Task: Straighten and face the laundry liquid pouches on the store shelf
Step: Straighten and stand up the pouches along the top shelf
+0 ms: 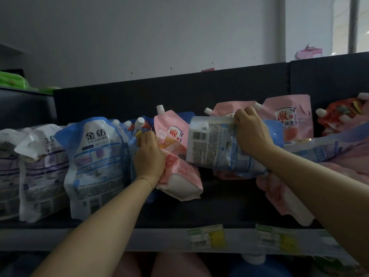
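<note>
Head view, top shelf (155,238), dim light.

Left hand (148,154): fingers curled round the left side of a pink pouch (179,166) and gripping it about mid-height. The pouch leans to the right with its white cap (159,108) uppermost, its printed front towards the camera and its white base sticking out towards the shelf front.

Right hand (251,132): fingers closed over the upper edge of a blue-and-white pouch (211,144), gripping it. This pouch is turned on its side, with the back label and barcode facing out (front face not visible). Its left end overlaps the pink pouch. I cannot tell whether its lower edge touches the shelf floor.

Neighbours, left to right:
- white-and-purple pouches (42,172) stand at the far left, crumpled at the top
- a blue pouch (97,156) stands upright and faces forward, just beside the left hand
- more blue pouches with white caps are packed behind the left hand, mostly hidden
- a second pink pouch (223,110) sits directly behind the right hand
- an upright pink pouch (289,118) stands against the dark back panel, front outward
- a red pouch (343,114) at the far right is tilted

A fallen pink pouch (279,194) lies under the right forearm — its base is towards the shelf edge.

Two price tags (206,235) are on the front rail, print too blurred to read.
</note>
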Demonstrator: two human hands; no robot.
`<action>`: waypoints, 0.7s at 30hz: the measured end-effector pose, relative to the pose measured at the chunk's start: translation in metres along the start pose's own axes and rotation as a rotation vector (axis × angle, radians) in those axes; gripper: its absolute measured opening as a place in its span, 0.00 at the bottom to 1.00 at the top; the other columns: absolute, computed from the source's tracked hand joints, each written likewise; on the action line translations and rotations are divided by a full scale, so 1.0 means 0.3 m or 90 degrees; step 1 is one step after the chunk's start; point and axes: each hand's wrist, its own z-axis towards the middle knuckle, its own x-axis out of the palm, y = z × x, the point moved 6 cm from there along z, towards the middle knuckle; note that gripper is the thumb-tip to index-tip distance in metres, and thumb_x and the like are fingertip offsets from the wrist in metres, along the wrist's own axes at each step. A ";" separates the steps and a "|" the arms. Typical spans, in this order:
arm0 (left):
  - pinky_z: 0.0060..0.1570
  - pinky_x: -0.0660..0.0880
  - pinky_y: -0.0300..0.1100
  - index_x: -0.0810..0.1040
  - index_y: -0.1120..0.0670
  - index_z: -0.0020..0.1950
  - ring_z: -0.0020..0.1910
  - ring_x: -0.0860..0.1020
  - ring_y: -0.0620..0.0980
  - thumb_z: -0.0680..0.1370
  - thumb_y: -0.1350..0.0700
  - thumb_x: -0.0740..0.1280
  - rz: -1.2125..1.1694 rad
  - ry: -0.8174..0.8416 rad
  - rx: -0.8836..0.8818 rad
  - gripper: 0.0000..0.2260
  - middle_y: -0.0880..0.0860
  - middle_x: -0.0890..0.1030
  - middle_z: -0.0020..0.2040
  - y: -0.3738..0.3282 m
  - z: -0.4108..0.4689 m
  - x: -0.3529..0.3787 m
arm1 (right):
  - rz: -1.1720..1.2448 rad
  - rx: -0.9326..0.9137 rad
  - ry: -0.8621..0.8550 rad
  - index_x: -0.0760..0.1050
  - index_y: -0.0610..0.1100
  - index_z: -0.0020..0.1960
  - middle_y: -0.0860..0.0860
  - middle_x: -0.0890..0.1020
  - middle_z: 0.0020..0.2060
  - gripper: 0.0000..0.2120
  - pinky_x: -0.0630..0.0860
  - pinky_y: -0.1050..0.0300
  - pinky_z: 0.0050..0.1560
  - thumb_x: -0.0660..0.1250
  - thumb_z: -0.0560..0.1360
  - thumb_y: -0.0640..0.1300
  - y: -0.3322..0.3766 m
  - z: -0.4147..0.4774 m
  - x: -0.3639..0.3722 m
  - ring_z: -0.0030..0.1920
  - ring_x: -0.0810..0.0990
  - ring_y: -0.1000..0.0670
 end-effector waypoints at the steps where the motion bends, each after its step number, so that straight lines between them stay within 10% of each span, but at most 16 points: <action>1: 0.35 0.67 0.44 0.68 0.59 0.48 0.40 0.74 0.54 0.81 0.58 0.52 0.000 -0.002 0.002 0.07 0.57 0.73 0.49 0.005 0.001 0.001 | 0.001 -0.001 -0.004 0.70 0.36 0.47 0.47 0.66 0.43 0.05 0.56 0.62 0.28 0.61 0.74 0.29 0.001 0.002 0.004 0.33 0.65 0.49; 10: 0.37 0.68 0.45 0.67 0.59 0.48 0.41 0.72 0.54 0.80 0.58 0.52 -0.032 0.040 0.049 0.07 0.57 0.72 0.47 0.010 0.011 0.016 | -0.071 -0.135 0.057 0.72 0.36 0.45 0.48 0.67 0.43 0.09 0.62 0.59 0.27 0.65 0.69 0.25 0.019 -0.013 0.047 0.34 0.65 0.49; 14: 0.38 0.66 0.43 0.65 0.57 0.45 0.39 0.69 0.50 0.81 0.52 0.53 -0.132 0.111 0.050 0.10 0.54 0.69 0.41 -0.014 0.030 0.024 | -0.086 -0.145 0.057 0.71 0.38 0.52 0.47 0.70 0.49 0.08 0.70 0.56 0.43 0.60 0.75 0.30 0.033 -0.028 0.041 0.46 0.69 0.47; 21: 0.53 0.78 0.54 0.73 0.56 0.56 0.50 0.81 0.57 0.63 0.46 0.78 -0.428 0.375 -0.447 0.28 0.57 0.81 0.53 0.026 0.020 0.117 | -0.019 -0.231 0.102 0.67 0.39 0.44 0.47 0.68 0.44 0.14 0.66 0.54 0.35 0.70 0.67 0.45 0.088 -0.085 0.032 0.37 0.68 0.48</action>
